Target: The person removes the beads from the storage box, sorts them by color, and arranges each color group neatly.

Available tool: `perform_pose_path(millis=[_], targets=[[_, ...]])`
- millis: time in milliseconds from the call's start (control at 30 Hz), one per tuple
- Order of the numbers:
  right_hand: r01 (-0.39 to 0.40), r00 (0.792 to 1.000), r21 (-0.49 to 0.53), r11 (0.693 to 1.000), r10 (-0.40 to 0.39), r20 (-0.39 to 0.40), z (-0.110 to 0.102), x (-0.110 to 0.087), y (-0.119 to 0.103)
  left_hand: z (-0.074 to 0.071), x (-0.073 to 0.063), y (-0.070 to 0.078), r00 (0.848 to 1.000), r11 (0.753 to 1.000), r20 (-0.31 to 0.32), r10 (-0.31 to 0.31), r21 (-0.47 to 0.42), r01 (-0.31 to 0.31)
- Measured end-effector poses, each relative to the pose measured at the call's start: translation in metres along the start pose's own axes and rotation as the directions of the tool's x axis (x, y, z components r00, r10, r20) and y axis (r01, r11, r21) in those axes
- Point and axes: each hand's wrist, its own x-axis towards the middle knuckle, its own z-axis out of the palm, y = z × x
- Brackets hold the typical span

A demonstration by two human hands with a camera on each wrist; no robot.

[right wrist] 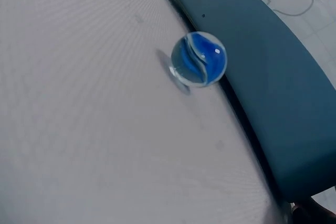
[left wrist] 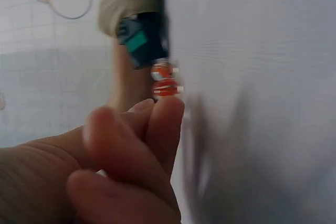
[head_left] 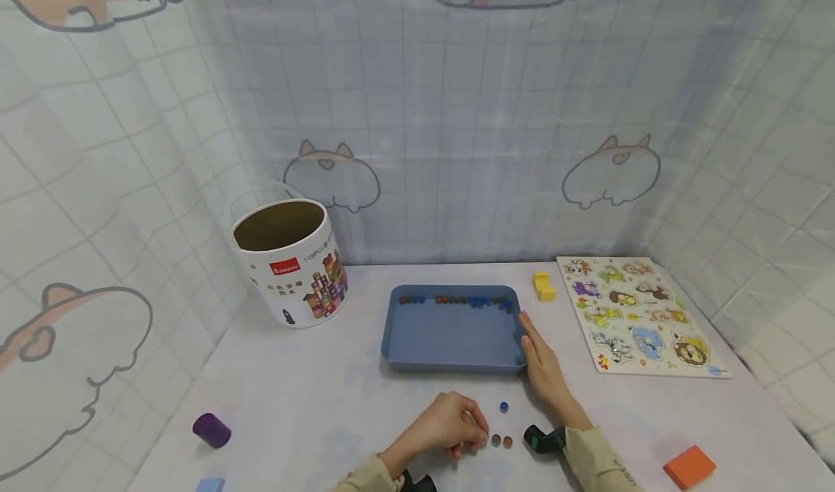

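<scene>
My left hand [head_left: 451, 421] is low over the table with its fingers bent. In the left wrist view its fingertips [left wrist: 167, 116] come together right at a red marble [left wrist: 166, 88], an orange one [left wrist: 161, 72] behind it; whether a marble sits between the fingertips I cannot tell. The head view has two brownish marbles [head_left: 507, 442] just right of this hand. My right hand [head_left: 544, 369] lies with extended fingers along the right side of the blue-grey tray [head_left: 450, 340]. A blue swirled marble [right wrist: 199, 59] rests on the table outside the tray.
Several red, blue and green marbles [head_left: 479, 301] line the tray's far wall. Around it are a white bucket [head_left: 296, 282], a yellow block [head_left: 544, 287] and an animal puzzle board [head_left: 642, 318]. Nearer lie a purple cylinder [head_left: 212, 430], an orange block [head_left: 690, 467] and a light-blue block [head_left: 210, 485].
</scene>
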Motion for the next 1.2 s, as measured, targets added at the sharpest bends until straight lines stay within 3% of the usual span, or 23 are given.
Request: perform_pose_path(millis=[167, 333, 533, 700, 833, 967, 1200], targets=[[-0.001, 1.000, -0.006, 1.000, 0.001, -0.002, -0.002, 0.002, 0.001, -0.004, 0.003, 0.002, 1.000, 0.999, 0.009, 0.010, 0.036, -0.011], [-0.012, 1.000, -0.013, 1.000, 0.012, -0.005, -0.006, 0.006, 0.002, -0.028, 0.016, 0.015, 0.998, 0.999, -0.040, 0.038, -0.022, -0.039], [-0.028, 1.000, -0.021, 0.999, 0.028, 0.006, -0.009, 0.007, 0.002, -0.065, 0.049, 0.029, 0.994, 0.982, -0.088, 0.071, -0.166, -0.085], [-0.048, 0.999, -0.024, 0.999, 0.048, 0.007, -0.008, 0.004, 0.004, -0.080, 0.091, 0.040, 0.989, 0.957, -0.141, 0.038, -0.281, -0.077], [-0.063, 0.998, -0.028, 0.998, 0.063, 0.015, -0.004, 0.002, 0.003, -0.079, 0.123, 0.047, 0.987, 0.945, -0.160, 0.004, -0.322, -0.056], [-0.070, 0.997, -0.014, 0.997, 0.070, 0.021, -0.002, 0.001, 0.001, -0.071, 0.147, 0.052, 0.980, 0.943, -0.192, -0.046, -0.331, -0.020], [-0.047, 0.999, -0.009, 0.999, 0.047, 0.018, 0.001, 0.001, 0.000, -0.053, 0.179, 0.055, 0.936, 0.919, -0.288, -0.203, -0.385, 0.081]])
